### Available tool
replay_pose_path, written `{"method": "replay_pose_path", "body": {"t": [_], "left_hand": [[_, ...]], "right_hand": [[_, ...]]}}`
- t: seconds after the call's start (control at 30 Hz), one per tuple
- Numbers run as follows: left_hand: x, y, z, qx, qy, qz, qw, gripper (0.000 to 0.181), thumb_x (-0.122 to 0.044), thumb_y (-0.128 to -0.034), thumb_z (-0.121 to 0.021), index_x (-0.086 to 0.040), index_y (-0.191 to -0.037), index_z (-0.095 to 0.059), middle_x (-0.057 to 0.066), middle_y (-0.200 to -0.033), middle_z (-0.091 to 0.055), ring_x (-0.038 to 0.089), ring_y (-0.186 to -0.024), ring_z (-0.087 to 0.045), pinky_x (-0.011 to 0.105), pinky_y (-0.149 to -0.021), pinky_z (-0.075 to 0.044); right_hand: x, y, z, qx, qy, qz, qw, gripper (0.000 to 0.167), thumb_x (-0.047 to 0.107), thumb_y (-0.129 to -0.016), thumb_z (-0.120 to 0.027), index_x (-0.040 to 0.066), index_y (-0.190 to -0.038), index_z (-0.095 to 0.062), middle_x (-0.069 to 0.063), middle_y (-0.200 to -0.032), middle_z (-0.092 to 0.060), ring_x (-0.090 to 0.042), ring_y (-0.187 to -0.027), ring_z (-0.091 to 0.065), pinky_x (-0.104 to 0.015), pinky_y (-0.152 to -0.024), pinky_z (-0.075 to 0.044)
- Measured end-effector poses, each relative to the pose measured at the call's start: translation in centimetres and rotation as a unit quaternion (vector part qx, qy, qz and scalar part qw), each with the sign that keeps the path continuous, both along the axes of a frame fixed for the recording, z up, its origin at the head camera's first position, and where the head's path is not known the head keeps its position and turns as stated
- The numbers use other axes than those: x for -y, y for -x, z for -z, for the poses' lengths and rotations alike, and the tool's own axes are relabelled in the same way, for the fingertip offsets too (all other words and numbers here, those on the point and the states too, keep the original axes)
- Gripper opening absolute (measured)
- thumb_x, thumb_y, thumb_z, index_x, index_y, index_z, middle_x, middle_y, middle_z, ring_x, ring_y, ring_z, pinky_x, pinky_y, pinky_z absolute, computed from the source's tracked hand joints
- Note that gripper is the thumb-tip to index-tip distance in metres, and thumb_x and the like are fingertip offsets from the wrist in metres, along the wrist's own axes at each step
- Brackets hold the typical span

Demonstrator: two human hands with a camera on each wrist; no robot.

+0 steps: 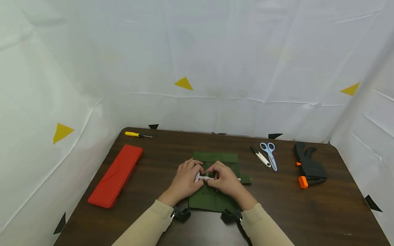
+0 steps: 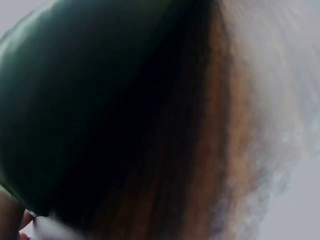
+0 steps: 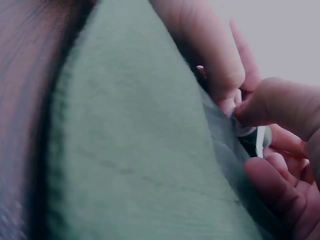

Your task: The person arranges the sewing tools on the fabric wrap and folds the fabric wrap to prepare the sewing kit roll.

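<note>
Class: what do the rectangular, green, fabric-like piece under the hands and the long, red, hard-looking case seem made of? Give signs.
Green piece: probably matt cloth; it shows folds and soft creases. Red case: probably smooth plastic; straight, stiff edges and even colour, though painted metal is possible.

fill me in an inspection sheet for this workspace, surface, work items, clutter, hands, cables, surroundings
surface: dark wood-grain table, glossy toward the person
job's things: green fabric lying on the table; white strip across it
clutter: red case and yellow-handled screwdriver at left; small snips, scissors and black-and-orange clamp at right
hands: left hand and right hand both pinch at the white strip, over the fabric; exact grip partly hidden
cables: dark strip by the right sleeve, cannot tell if cable
surroundings: creased white sheeting with yellow and black markers
</note>
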State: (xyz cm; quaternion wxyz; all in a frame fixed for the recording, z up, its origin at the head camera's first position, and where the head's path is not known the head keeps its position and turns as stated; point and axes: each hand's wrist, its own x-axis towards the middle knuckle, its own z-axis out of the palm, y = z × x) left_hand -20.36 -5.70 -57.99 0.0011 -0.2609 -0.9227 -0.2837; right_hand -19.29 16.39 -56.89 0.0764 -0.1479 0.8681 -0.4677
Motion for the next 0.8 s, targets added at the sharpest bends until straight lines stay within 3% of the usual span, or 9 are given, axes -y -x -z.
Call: {"method": "replay_pose_path", "body": {"t": [0.2,0.43,0.63,0.8], "left_hand": [[0.06,-0.07,-0.02,0.003,-0.003,0.006,1.0,0.021,-0.022,-0.0965,-0.073,-0.024,-0.115,-0.063,0.001,-0.156,-0.055,0.038,-0.161,-0.036,0.066,-0.13,-0.028],[0.36,0.14,0.2,-0.003,0.009,0.027,0.9996,0.028,-0.031,-0.0979,-0.076,-0.023,-0.12,-0.061,0.003,-0.158,-0.054,0.039,-0.161,-0.036,0.068,-0.129,-0.028],[0.53,0.28,0.62,0.018,0.031,0.037,0.9987,0.065,-0.059,-0.0947,-0.08,-0.022,-0.142,-0.055,0.003,-0.164,-0.048,0.04,-0.166,-0.026,0.066,-0.132,-0.024],[0.58,0.46,0.9,0.015,0.039,0.033,0.9986,0.077,-0.066,-0.0908,-0.081,-0.022,-0.146,-0.052,0.003,-0.167,-0.044,0.038,-0.167,-0.026,0.064,-0.133,-0.024]], "right_hand": [[-0.28,0.07,0.02,-0.009,-0.001,-0.027,0.9996,0.021,0.02,-0.097,-0.086,0.02,-0.116,-0.079,0.0,-0.105,-0.063,-0.012,-0.07,-0.059,-0.029,-0.061,-0.057],[-0.2,0.07,-0.12,-0.001,-0.001,-0.019,0.9998,0.025,0.015,-0.097,-0.085,0.017,-0.121,-0.078,-0.002,-0.109,-0.063,-0.014,-0.07,-0.059,-0.031,-0.058,-0.058],[-0.29,0.08,-0.15,-0.005,0.001,-0.027,0.9996,0.026,0.014,-0.096,-0.086,0.016,-0.121,-0.077,-0.003,-0.11,-0.063,-0.013,-0.07,-0.059,-0.03,-0.058,-0.058],[-0.25,0.13,-0.3,-0.012,0.001,-0.03,0.9995,0.026,0.016,-0.096,-0.086,0.015,-0.12,-0.077,-0.003,-0.109,-0.063,-0.013,-0.07,-0.059,-0.029,-0.059,-0.058]]}}
